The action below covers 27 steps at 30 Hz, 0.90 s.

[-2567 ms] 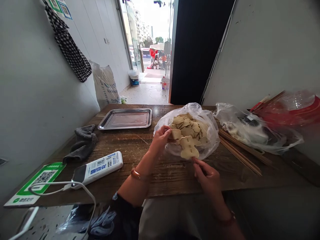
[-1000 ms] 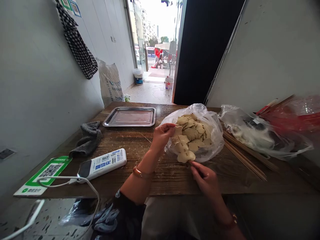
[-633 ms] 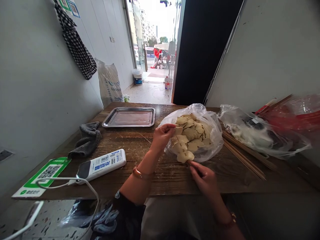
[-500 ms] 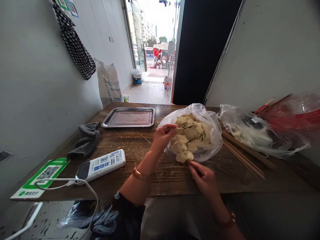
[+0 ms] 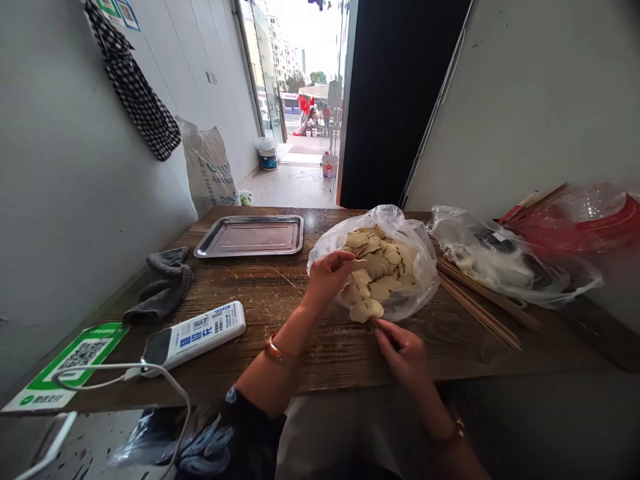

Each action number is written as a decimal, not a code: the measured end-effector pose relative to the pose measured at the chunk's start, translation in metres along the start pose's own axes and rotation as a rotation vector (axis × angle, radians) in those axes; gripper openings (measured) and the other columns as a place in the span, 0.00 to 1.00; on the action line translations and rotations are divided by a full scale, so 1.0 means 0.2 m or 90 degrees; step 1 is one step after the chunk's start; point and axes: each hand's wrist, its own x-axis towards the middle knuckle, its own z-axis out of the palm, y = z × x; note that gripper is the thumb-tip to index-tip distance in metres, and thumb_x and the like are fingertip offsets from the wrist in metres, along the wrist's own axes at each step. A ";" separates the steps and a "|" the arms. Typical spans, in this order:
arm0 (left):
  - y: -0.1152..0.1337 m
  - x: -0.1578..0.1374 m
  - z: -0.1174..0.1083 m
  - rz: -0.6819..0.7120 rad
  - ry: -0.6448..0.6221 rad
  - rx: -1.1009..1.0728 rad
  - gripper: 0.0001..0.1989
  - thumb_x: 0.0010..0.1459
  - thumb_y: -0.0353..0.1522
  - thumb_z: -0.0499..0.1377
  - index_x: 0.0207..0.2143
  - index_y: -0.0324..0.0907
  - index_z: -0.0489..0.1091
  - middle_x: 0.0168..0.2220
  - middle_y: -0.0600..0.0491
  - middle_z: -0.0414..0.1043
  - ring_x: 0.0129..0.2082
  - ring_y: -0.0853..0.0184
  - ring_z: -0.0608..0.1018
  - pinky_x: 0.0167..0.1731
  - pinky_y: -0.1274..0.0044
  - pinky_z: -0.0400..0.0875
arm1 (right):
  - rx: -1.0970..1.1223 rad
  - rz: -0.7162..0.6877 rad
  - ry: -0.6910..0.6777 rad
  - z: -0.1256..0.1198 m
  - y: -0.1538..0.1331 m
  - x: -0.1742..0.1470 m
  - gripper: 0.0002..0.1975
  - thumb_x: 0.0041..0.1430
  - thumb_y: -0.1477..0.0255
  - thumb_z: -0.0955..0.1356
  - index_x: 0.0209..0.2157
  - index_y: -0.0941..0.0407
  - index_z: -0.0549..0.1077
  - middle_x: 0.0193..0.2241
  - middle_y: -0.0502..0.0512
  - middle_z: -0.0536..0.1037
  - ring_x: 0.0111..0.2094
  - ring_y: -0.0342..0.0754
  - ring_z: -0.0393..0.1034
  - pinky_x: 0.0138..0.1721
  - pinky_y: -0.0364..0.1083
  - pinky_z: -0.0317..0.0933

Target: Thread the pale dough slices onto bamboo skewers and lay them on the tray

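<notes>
A clear plastic bag (image 5: 424,287) lies spread on the wooden table, filled with thin, pale slices (image 5: 387,257) that look like potato. At the bag's left side, my left hand (image 5: 326,279) pinches one pale slice (image 5: 359,265) between thumb and fingertips. Lower and to the right, at the bag's near edge, my right hand (image 5: 405,352) is closed on a thin skewer, mostly hidden by the fingers. One or more pale slices (image 5: 367,310) sit at the skewer's upper end. Loose bamboo skewers (image 5: 480,310) lie to the right of the bag.
A metal tray (image 5: 250,252) stands at the back left of the table (image 5: 280,347). Left of my arm are a grey cloth (image 5: 163,287), a white power bank (image 5: 200,337) with its cable, and a green QR card (image 5: 75,363). More plastic bags (image 5: 505,267) crowd the right.
The whole view has shifted slightly, with the table's things appearing a little further left. Both hands keep nearly the same pose, the left still pinching a slice and the right the skewer.
</notes>
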 end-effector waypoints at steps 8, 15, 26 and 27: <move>-0.02 0.02 -0.03 -0.067 -0.001 -0.165 0.14 0.40 0.33 0.69 0.32 0.36 0.76 0.27 0.53 0.75 0.25 0.73 0.72 0.27 0.81 0.64 | -0.009 -0.013 0.023 -0.01 0.00 -0.01 0.13 0.58 0.67 0.67 0.41 0.54 0.80 0.38 0.56 0.82 0.39 0.54 0.78 0.41 0.49 0.73; -0.01 0.01 -0.03 -0.096 -0.026 -0.238 0.15 0.38 0.32 0.71 0.31 0.36 0.76 0.26 0.54 0.74 0.25 0.75 0.71 0.27 0.82 0.63 | -0.011 -0.003 0.031 -0.02 -0.03 -0.01 0.13 0.58 0.66 0.67 0.39 0.55 0.81 0.37 0.57 0.83 0.37 0.53 0.79 0.40 0.49 0.73; -0.01 0.01 -0.04 -0.144 -0.084 -0.286 0.16 0.38 0.34 0.71 0.32 0.36 0.76 0.24 0.54 0.72 0.22 0.76 0.69 0.22 0.83 0.59 | 0.009 0.012 0.033 -0.02 -0.04 -0.01 0.13 0.58 0.67 0.67 0.40 0.56 0.81 0.37 0.57 0.82 0.38 0.53 0.79 0.42 0.49 0.72; -0.02 0.01 -0.04 -0.142 -0.086 -0.283 0.16 0.38 0.34 0.71 0.32 0.36 0.76 0.24 0.54 0.72 0.22 0.76 0.68 0.22 0.83 0.59 | 0.011 0.012 0.033 -0.02 -0.04 -0.01 0.13 0.58 0.67 0.67 0.40 0.56 0.81 0.38 0.57 0.82 0.38 0.53 0.79 0.42 0.49 0.72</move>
